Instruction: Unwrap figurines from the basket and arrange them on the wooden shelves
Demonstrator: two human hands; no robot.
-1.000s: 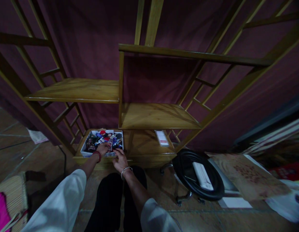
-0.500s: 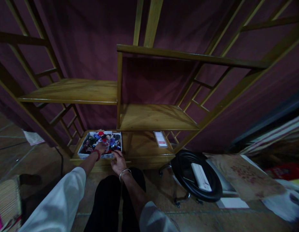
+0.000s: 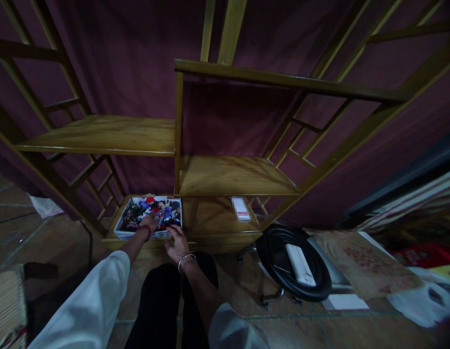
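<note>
Both hands meet the tray [image 3: 119, 231]: left hand [image 3: 148, 222] inside, right hand [image 3: 177, 243] at its front.

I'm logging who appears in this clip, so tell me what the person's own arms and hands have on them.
Both arms wear loose white sleeves pushed up to about the elbow, leaving the forearms bare. The left hand has a red beaded bracelet at the wrist. The right hand has a thin silver bangle at the wrist. No gloves or rings show.
</note>
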